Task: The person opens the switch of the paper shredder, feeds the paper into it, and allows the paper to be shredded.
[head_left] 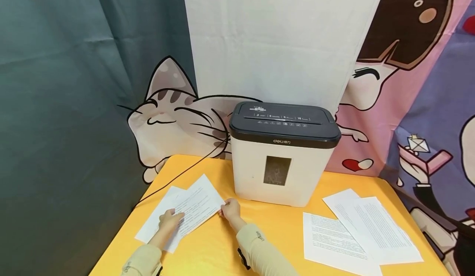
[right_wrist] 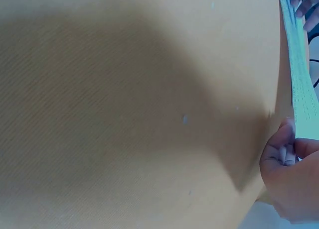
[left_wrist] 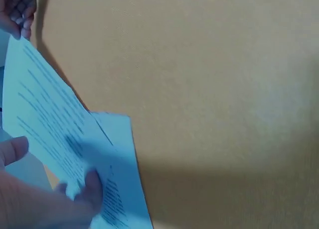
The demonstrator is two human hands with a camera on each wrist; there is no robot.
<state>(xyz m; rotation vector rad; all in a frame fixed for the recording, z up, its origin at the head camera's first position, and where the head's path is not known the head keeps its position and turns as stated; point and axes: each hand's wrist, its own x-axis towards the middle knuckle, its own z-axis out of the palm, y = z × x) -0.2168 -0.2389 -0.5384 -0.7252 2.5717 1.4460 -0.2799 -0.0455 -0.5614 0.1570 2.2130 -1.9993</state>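
- Head view, progress: we find a printed upper sheet (head_left: 200,204) in hand at the left of the table (head_left: 274,230), overlapping at least one lower sheet (head_left: 154,220). We judge the work to be at the separating and picking-up of this one page.
- Head view, outstanding: we note a group of loose sheets (head_left: 386,226) at the right side of the table, untouched by either hand. The slot (head_left: 282,120) of the shredder (head_left: 243,169) shows no paper in it; what lies behind its dark window (head_left: 277,171) we cannot tell.
- Head view, hands: the right hand (head_left: 231,210) grips the upper sheet by its near right corner. The left hand (head_left: 169,223) lies over the left-hand pages, loosely spread.
- Left wrist view: we observe the left hand with its thumb well apart from the fingers, gripping nothing that we can make out; some fingertips are blurred or hidden. The upper sheet slants between the two hands, partly over the lower one.
- Right wrist view: we confirm a pinch, thumb against curled fingers, on the sheet's corner. The page shows nearly edge-on, and that corner appears raised from the table. The left hand's fingers are spread at its far end.
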